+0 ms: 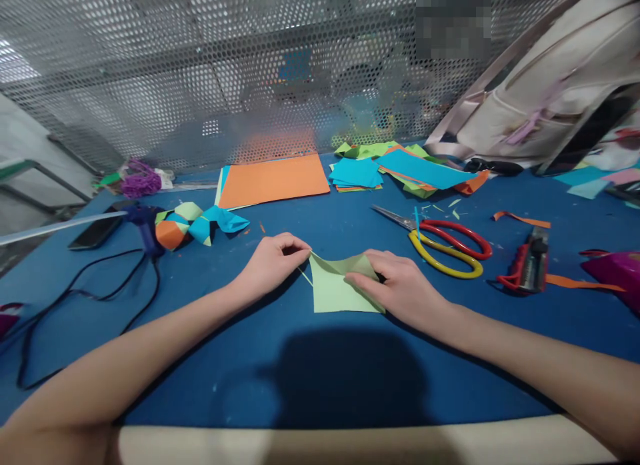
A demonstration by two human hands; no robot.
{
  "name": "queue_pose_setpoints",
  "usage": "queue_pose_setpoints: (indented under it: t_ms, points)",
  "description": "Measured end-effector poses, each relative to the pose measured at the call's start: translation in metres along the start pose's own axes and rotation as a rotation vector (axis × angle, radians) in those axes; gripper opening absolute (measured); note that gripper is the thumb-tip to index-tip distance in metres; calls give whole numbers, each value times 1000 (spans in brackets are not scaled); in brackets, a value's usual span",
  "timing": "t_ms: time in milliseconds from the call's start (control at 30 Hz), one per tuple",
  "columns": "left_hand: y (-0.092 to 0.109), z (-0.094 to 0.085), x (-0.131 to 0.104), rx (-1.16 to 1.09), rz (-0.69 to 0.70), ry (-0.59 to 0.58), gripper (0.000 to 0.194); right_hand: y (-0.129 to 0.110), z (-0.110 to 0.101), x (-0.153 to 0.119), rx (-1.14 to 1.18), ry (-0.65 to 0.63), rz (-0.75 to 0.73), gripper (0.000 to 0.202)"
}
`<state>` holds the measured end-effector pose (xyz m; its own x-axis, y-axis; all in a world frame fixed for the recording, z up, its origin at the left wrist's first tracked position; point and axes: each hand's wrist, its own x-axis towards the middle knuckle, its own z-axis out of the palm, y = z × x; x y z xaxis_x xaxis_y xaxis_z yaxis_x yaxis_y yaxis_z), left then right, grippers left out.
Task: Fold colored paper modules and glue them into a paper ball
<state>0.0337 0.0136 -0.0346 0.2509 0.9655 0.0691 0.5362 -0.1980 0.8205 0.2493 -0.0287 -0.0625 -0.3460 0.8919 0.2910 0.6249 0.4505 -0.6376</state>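
Pale front edge (200,445) of the blue table (235,378) nearest camera, below both forearms. Light green paper (335,297) lies on the table between the hands, its far edge raised and curved, its near edge flat.

Left hand (275,260): thumb and forefinger pinched together on the sheet's far left corner; a thin pale strip (305,277) runs just below those fingers. Right hand (407,285): gripping the right side of the sheet, thumb across its face, fingers curled at the far edge.

Right of the sheet, beyond the right hand: scissors (406,221), blades together, one red and one yellow handle loop. Farther right, a red-bodied tool (530,265), possibly a small cutter or stapler (type not clear at this view), near orange paper strips.

Left side: folded paper pieces (173,233) in orange, green and blue, beside a dark blue glue gun (146,228) with black cable; phone (100,230) behind it.

Far side: orange sheet (275,183) atop other sheets; blue squares (356,173) to its right. Perforated metal screen (175,98) behind; pale backpack (535,112) at far right.
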Motion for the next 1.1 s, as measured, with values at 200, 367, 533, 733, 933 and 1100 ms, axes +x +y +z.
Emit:
queue_pose_setpoints:
  t_ms: [200, 367, 533, 733, 933, 1100]
  points:
    - [-2, 1, 1, 151, 54, -98, 14, 5, 3, -3, 64, 29, -229, 34]
    - [-5, 3, 1, 225, 129, -140, 15, 6, 4, -2, 64, -5, -263, 31]
    - [-8, 6, 2, 266, 174, -148, 17, 7, 0, 0, 43, -74, -284, 41]
    - [-13, 13, 0, 325, 180, -73, 14, 15, -5, 5, 47, -102, -381, 33]
    - [-16, 16, -2, 346, 181, -49, 13, 21, -9, 7, 6, -104, -487, 29]
    - [-16, 16, -3, 357, 182, -45, 12, 24, -10, 5, -103, -117, -577, 32]
